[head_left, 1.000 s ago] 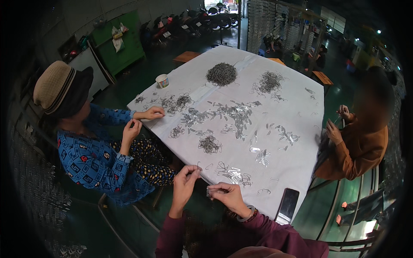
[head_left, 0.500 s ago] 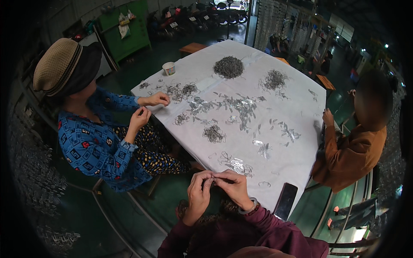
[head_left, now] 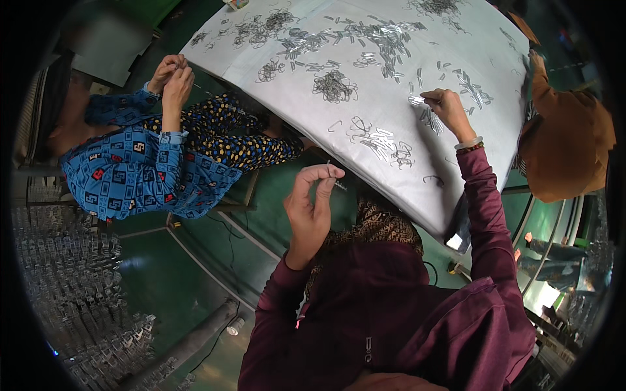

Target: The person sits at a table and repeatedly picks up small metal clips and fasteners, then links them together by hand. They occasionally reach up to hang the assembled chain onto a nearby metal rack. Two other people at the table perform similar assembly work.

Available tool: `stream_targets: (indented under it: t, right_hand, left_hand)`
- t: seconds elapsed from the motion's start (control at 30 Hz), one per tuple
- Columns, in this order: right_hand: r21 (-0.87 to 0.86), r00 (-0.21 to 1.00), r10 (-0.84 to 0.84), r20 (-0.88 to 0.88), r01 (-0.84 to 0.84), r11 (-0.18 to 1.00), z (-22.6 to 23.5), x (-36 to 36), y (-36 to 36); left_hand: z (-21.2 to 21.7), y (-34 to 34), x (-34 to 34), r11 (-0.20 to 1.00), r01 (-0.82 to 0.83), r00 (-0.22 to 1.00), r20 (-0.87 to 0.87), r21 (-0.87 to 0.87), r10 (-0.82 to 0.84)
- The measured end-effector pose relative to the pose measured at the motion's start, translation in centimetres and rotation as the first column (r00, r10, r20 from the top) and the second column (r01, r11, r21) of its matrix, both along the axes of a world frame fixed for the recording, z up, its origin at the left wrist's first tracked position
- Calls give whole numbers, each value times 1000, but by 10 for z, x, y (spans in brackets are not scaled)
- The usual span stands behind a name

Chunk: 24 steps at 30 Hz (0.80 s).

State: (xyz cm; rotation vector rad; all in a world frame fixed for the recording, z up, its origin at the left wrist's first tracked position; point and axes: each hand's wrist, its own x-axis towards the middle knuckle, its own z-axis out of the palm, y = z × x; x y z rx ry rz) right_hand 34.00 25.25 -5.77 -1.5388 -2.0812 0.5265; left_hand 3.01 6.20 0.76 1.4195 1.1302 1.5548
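Wire piece (head_left: pixel 328 163), thin and dark, rising from the fingertips of your left hand (head_left: pixel 308 212), whose thumb and forefinger pinch it just off the near edge of the white-covered table (head_left: pixel 385 114); your right hand (head_left: pixel 450 112) reaches over the table, thumb and fingers drawn together at bright metal strips (head_left: pixel 416 100); whether they grip one, you cannot tell. Wire and strips alike look light; the wire is probably springy, best held mid-length between fingertip pads; the strips seem stiff, flat and perhaps slippery, best taken by their long edges; loose wire loops (head_left: pixel 404 154) nearby appear prone to tangling. Your left fingertips cover much of the wire, and the small shape beneath them is too fine to make out; your right sleeve partly hides a phone (head_left: pixel 458 240); the upper border cuts off a cup (head_left: pixel 236 4).
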Motion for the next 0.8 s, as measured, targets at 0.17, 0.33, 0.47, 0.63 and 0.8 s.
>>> stream_targets:
  t: [0.17, 0.33, 0.47, 0.63, 0.8]
  right_hand:
    - [136, 970, 62, 234, -96, 986, -44, 3, 39]
    - [74, 985, -28, 171, 15, 997, -48, 3, 29]
    - [-182, 938, -164, -304, 112, 977, 19, -55, -18]
    - [-235, 681, 16, -732, -274, 933, 78, -143, -98]
    - [-234, 644, -11, -765, -262, 936, 105, -183, -149]
  left_hand:
    - [1, -5, -2, 999, 13, 999, 43, -34, -11]
    - [7, -10, -15, 999, 36, 998, 48, -35, -35]
    - [4, -10, -29, 998, 64, 996, 61, -3, -63]
    - [-5, -7, -36, 991, 115, 993, 27, -63, -113]
    - [5, -6, -34, 999, 40, 972, -233, -12, -41]
